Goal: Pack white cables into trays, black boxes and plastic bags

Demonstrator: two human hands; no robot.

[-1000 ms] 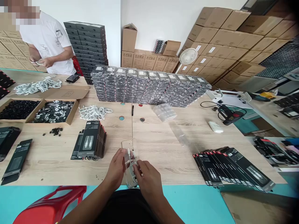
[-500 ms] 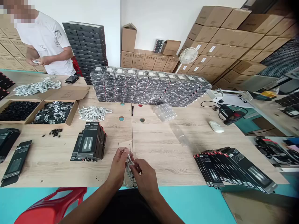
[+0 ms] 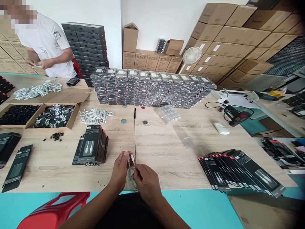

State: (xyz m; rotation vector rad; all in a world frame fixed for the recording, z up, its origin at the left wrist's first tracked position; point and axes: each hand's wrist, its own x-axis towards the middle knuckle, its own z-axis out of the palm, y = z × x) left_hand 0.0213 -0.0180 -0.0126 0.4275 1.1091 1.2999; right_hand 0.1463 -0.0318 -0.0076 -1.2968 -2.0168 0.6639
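At front of tbl (image 3: 171, 159), L grip (image 3: 120, 168) pinches clr tray (image 3: 128, 148), R grip (image 3: 148, 181) pinches wht cable (image 3: 131, 176).

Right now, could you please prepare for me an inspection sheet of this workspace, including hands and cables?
Surface: wood-grain table with a straight seam.
Items in hand: coiled white cable and clear plastic piece.
Clutter: small black pieces loose near open carton; plastic sleeves near the table's centre.
Hands: left hand grips the clear plastic piece, right hand pinches the cable.
Cables: white cable pile beyond black box stack; looped black cord at right.
Surroundings: co-worker across the table, white fan, stacked cartons, red stool.
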